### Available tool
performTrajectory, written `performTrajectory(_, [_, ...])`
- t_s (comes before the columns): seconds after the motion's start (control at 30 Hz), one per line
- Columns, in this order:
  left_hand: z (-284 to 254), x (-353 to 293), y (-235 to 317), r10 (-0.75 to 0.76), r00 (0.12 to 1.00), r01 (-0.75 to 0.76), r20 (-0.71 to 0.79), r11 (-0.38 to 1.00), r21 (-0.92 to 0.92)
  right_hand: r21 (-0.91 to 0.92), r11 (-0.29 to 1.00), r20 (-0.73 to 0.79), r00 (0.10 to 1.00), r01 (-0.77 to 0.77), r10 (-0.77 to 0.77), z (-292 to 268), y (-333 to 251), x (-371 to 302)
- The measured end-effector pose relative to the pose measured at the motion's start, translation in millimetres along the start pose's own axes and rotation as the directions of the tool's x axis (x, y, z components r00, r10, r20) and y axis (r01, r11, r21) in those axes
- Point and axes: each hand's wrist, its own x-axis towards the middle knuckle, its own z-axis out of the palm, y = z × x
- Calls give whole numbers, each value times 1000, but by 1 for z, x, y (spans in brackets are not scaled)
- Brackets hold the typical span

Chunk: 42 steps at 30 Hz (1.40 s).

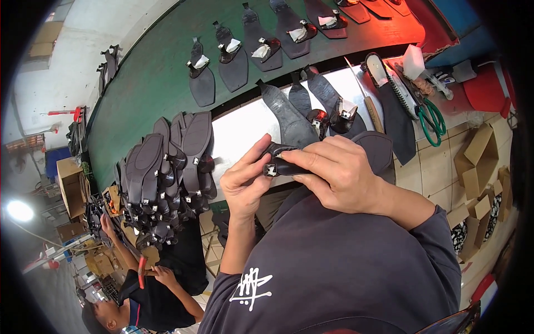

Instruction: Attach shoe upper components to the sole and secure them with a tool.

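Observation:
My left hand (245, 182) and my right hand (340, 173) meet above the near edge of the white work surface. Between them they grip a small glossy black shoe heel (283, 168), with a pale patch at its squarish end. The fingers of my left hand curl round its left side, and my right thumb and fingers pinch its right side; the fingers hide part of it. Just beyond it lie black shoe soles (283, 111) with narrow shank ends, and another black heel (344, 114) with a whitish piece on it.
A green belt (150, 72) carries several soles topped with heels. Black soles with heels are piled (150, 178) to the left. A wooden-handled tool (371, 113), green-handled scissors (431, 122) and a white block (413, 62) lie right. Cardboard boxes (474, 158) stand beyond. A co-worker (161, 300) holds a red-headed tool.

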Motion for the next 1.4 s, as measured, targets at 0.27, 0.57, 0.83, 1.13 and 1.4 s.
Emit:
performTrajectory(0.27, [3,2,9,131,984,-151,122,974,170,-20,1000,39,999,-6,7,-2,-4,2])
performTrajectory(0.57, [10,-1,4,-90,995,86,46,993,76,106,976,133,975,-192,178,4,8,-3])
performTrajectory(0.83, [19,-2,2,-361,927,360,-102,933,-30,187,919,260,919,-348,296,8,17,-4])
performTrajectory(1.13, [26,6,12,-435,895,429,-104,900,-72,75,984,201,969,-162,145,5,22,-2])
performTrajectory(1.4, [23,10,8,-418,908,416,-43,908,-41,57,998,249,968,-30,15,1,29,1])
